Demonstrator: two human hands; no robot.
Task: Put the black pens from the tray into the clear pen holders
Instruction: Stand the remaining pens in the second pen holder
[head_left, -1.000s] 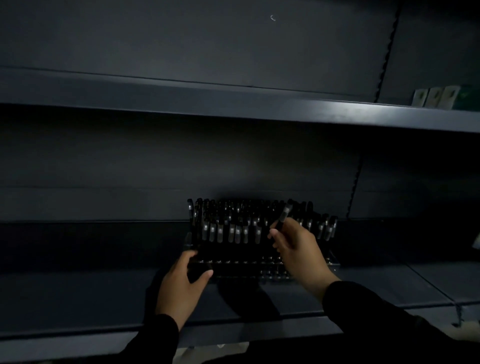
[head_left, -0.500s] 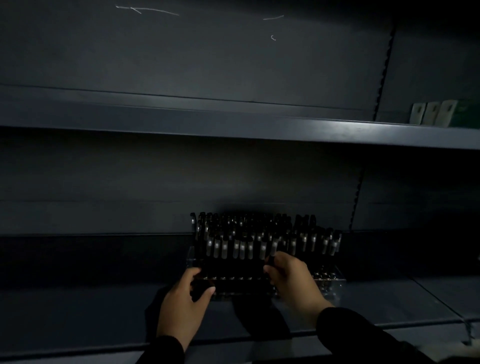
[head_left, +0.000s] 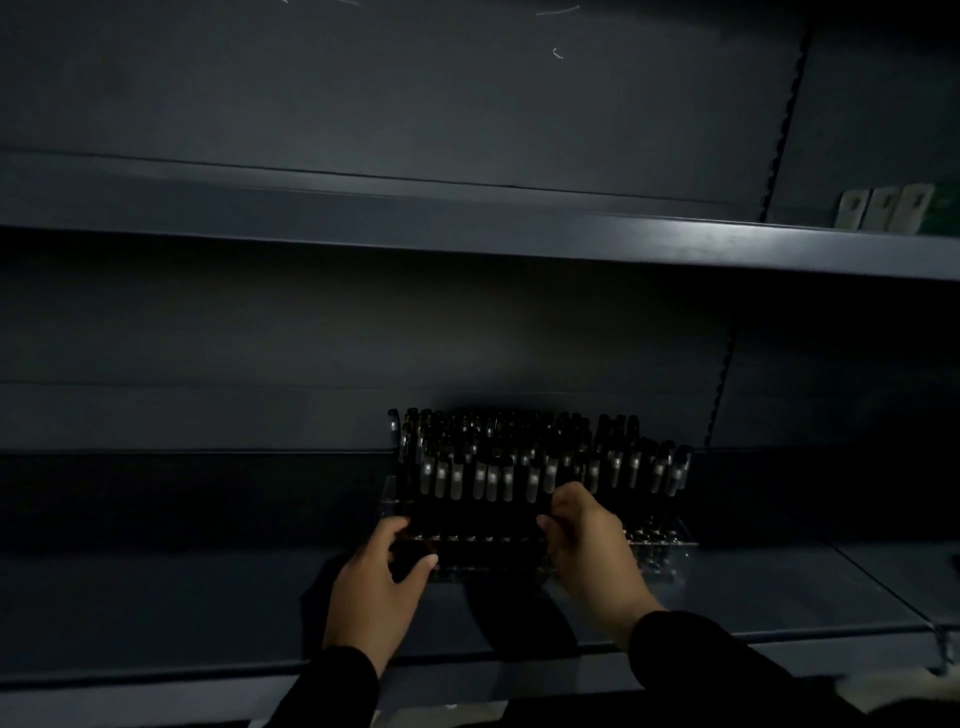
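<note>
Curling round the front left corner of the clear pen holders (head_left: 657, 540), your left hand (head_left: 371, 587) grips the rack's low front edge, thumb hooked over the top and the other fingers (head_left: 397, 525) tucked behind it. Your right hand (head_left: 592, 545) sits at the middle of the front row, its fingers bent inward against the pens; in this dim light you cannot tell whether they pinch one pen or only press on the row. The black pens (head_left: 488, 467) stand upright in tight rows just beyond both hands, pale bands near their caps, filling the rack from the left hand to well past the right. To the right of your right hand a stretch of the clear front ledge shows. The rack stands on a dark shelf (head_left: 156, 597). Your black sleeves are cut off at the bottom edge. Far up and right of your hands, pale packets (head_left: 883, 208) on the upper shelf (head_left: 467, 234) are too blurred to identify.
</note>
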